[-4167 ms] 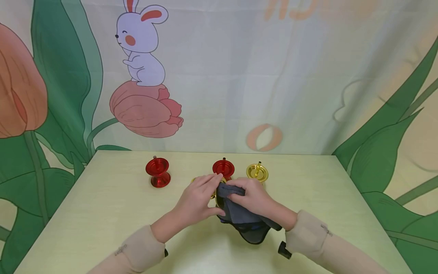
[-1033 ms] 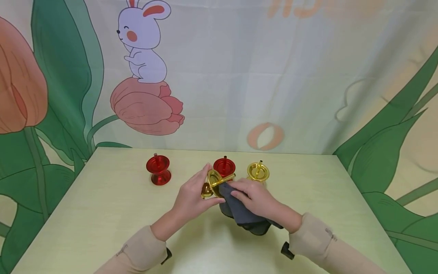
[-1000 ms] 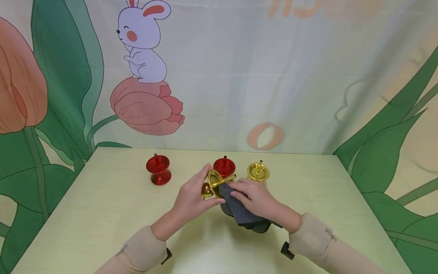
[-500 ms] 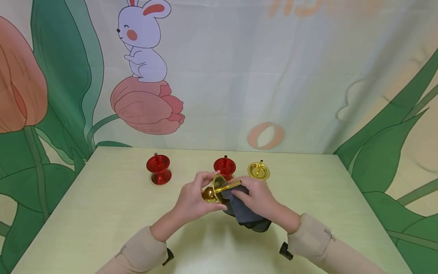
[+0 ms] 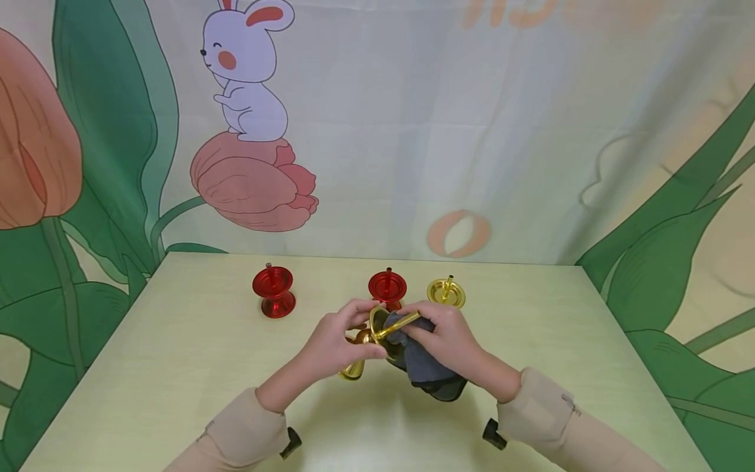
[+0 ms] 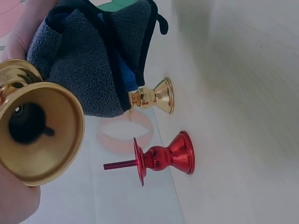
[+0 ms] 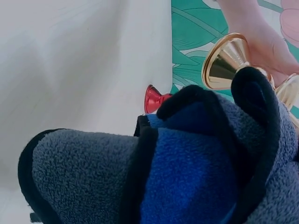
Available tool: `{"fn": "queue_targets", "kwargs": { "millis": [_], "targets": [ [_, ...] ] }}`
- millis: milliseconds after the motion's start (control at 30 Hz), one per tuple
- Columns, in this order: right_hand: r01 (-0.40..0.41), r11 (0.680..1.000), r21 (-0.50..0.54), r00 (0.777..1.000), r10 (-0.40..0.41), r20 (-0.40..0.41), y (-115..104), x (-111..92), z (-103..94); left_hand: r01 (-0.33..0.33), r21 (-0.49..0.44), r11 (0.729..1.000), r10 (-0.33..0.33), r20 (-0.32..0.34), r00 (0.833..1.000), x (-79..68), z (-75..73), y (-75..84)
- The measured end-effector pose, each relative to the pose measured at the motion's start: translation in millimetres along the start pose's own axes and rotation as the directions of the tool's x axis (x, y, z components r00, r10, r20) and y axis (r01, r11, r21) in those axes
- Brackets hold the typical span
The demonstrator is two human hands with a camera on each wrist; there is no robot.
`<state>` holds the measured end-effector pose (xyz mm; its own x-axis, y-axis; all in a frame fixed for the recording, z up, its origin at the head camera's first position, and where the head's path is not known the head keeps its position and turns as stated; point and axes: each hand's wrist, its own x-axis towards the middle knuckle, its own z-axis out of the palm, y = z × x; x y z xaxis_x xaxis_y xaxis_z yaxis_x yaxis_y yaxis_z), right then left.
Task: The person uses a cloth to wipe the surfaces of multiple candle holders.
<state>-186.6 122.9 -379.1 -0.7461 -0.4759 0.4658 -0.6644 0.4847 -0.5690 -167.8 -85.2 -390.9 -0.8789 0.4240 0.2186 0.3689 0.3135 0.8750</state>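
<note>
My left hand (image 5: 333, 341) holds a gold candlestick (image 5: 380, 333) tilted on its side, its spike pointing right and its flared base toward the lower left. In the left wrist view the hollow underside of that base (image 6: 60, 140) faces the camera. My right hand (image 5: 446, 337) pinches a grey and blue cloth (image 5: 433, 367) with black edging, bunched against the candlestick's dish beside the spike. Loose folds of the cloth (image 7: 187, 168) hang below the hand and fill much of the right wrist view. The right fingers are partly hidden there by the cloth.
Behind the hands stand a red candlestick (image 5: 387, 286) and a gold candlestick (image 5: 446, 293), both upright. Another red candlestick (image 5: 274, 292) stands upright further left. The pale table (image 5: 177, 367) ends at a printed curtain (image 5: 366, 131).
The held candlestick has turned, its spike swinging right and slightly down, and its base now shows below the left hand. The cloth has shifted from covering the dish to beside the spike.
</note>
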Motion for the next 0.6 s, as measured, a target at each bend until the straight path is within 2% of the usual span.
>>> {"fn": "queue_targets", "kwargs": {
  "millis": [200,300,467,600],
  "targets": [
    [-0.057,0.996,0.064,0.998,0.056,0.015,0.0,-0.7,0.1,-0.026,0.038,0.999,0.023,0.085,0.996,0.9,-7.1,-3.3],
    [-0.077,0.993,0.092,0.997,0.075,0.025,1.3,-1.0,0.2,-0.028,0.06,0.998,0.021,0.102,0.995,2.1,-8.4,-3.6],
    [-0.096,0.987,0.126,0.995,0.092,0.036,2.7,-1.1,-0.3,0.038,0.064,0.997,-0.04,0.033,0.999,3.4,-5.9,-0.8],
    [-0.107,0.984,0.142,0.994,0.102,0.044,3.2,-1.2,-1.7,0.084,-0.048,0.995,-0.086,-0.046,0.995,4.1,-2.7,-0.6]
  ]
}}
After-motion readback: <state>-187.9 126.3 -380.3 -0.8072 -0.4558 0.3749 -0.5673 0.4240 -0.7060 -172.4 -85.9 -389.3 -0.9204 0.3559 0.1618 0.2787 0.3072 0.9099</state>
